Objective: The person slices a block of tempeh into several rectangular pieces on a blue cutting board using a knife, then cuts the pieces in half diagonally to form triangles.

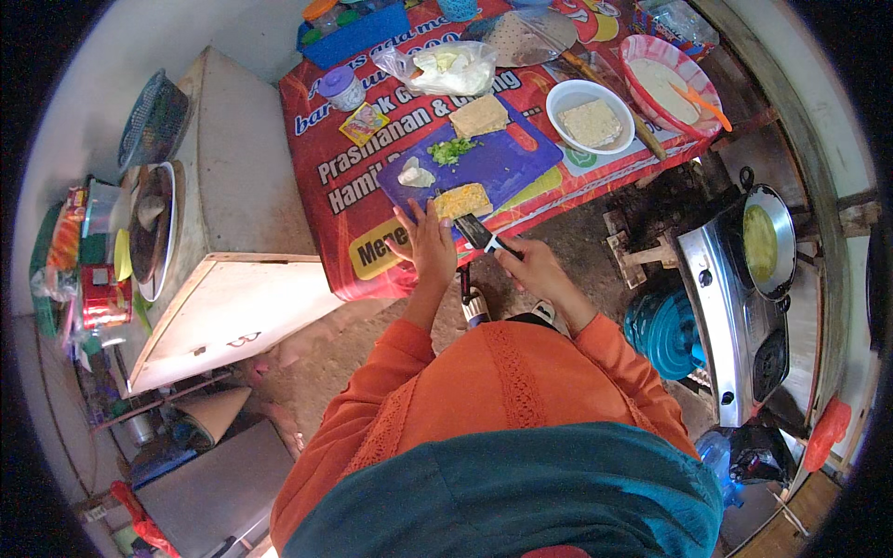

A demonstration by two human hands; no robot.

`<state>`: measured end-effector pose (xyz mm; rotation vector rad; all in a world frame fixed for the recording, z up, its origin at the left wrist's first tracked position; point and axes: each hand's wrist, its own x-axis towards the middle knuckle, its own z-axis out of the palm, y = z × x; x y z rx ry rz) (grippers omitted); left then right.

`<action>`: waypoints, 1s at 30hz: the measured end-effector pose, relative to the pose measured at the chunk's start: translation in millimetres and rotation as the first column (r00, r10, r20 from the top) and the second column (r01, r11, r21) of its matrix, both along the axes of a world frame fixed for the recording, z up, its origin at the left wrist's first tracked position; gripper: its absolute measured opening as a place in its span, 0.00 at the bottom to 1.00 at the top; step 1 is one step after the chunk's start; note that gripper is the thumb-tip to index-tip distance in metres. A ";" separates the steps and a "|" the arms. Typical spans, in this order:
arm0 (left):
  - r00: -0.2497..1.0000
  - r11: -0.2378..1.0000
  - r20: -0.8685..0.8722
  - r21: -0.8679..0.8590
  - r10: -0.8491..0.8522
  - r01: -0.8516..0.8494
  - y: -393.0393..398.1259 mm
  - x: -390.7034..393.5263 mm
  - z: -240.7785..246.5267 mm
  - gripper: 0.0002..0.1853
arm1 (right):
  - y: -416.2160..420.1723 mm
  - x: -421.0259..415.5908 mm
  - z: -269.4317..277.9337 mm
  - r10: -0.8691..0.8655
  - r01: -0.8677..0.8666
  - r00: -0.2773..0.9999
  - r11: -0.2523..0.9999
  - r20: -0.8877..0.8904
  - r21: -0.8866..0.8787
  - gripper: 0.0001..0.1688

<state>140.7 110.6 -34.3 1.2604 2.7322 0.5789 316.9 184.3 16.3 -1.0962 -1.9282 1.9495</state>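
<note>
My right hand (538,270) grips a knife (477,233) with a dark blade and a black and white handle. The blade's tip lies at the lower edge of a yellowish tempeh block (463,201) on a purple cutting board (520,164). My left hand (429,240) has its fingers spread at the block's left end; whether the fingertips press on it is hard to tell. Chopped green leaves (450,151), a white piece of food (416,174) and stacked tempeh slabs (480,116) also rest on the board.
Behind the board are a plastic bag of food (450,68) and a purple-lidded jar (340,88). To its right stand a white bowl of water with tempeh (556,104) and a red-white basin of batter (631,59). A gas stove (725,328) bearing a pan of oil (787,261) is farther right.
</note>
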 end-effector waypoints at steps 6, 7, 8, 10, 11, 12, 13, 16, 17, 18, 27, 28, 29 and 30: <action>1.000 1.000 -0.008 0.006 0.003 -0.003 0.2 0.9 -0.1 0.26 | -0.5 -10.8 13.2 0.010 -0.021 0.994 0.994 0.110 0.107 0.20; 1.000 1.000 -0.012 -0.001 0.005 -0.005 0.7 1.1 0.4 0.26 | 0.5 -9.9 8.8 0.030 -0.043 0.995 0.988 0.093 0.151 0.20; 1.000 1.000 -0.008 0.005 0.003 -0.003 1.0 1.4 0.4 0.26 | 2.5 -8.0 0.1 0.050 -0.064 0.996 0.979 0.077 0.195 0.20; 1.000 1.000 0.000 0.017 0.000 0.000 1.5 1.4 -0.5 0.27 | 8.2 -2.7 -0.6 0.090 -0.099 0.995 0.969 0.050 0.228 0.19; 1.000 1.000 -0.002 0.030 -0.005 0.005 1.5 1.2 -1.5 0.27 | 11.8 1.6 1.5 0.108 -0.113 0.993 0.970 0.038 0.216 0.19; 1.000 0.999 -0.005 0.043 -0.010 0.010 0.8 0.9 -3.0 0.27 | 14.0 4.1 4.5 0.125 -0.128 0.992 0.971 0.026 0.204 0.19; 1.000 0.998 -0.008 0.056 -0.015 0.015 0.0 0.2 -5.1 0.27 | 15.5 5.0 5.2 0.124 -0.128 0.992 0.981 0.041 0.146 0.18; 0.999 0.985 0.000 0.166 -0.040 0.039 -2.5 -6.6 -18.3 0.27 | 17.3 4.9 6.5 0.119 -0.121 0.991 0.992 0.060 0.032 0.17; 0.999 0.992 -0.003 0.122 -0.035 0.035 -5.2 -7.4 -21.9 0.27 | 16.6 4.7 6.8 0.115 -0.116 0.992 0.993 0.050 0.035 0.17; 0.999 0.996 -0.005 0.076 -0.035 0.036 -8.1 -5.6 -19.0 0.27 | 15.6 5.1 6.6 0.106 -0.107 0.994 0.994 0.040 0.035 0.17; 0.995 0.999 0.094 0.037 -0.021 0.018 -9.4 7.6 0.4 0.27 | -9.7 -1.2 14.9 0.064 -0.067 0.997 0.995 0.048 0.076 0.16; 0.994 0.999 0.111 0.041 -0.017 0.012 -9.3 8.3 1.9 0.27 | -13.4 -2.0 5.0 0.031 -0.023 0.999 0.971 -0.030 0.239 0.16; 0.993 0.998 0.117 0.062 -0.026 0.019 -9.5 8.5 1.4 0.27 | -17.7 -3.8 -13.7 0.011 0.034 0.994 0.919 -0.113 0.392 0.17; 0.992 0.996 0.123 0.084 -0.033 0.023 -10.2 7.6 -0.2 0.27 | -20.5 -7.6 -13.2 0.008 0.100 0.980 0.843 -0.197 0.529 0.17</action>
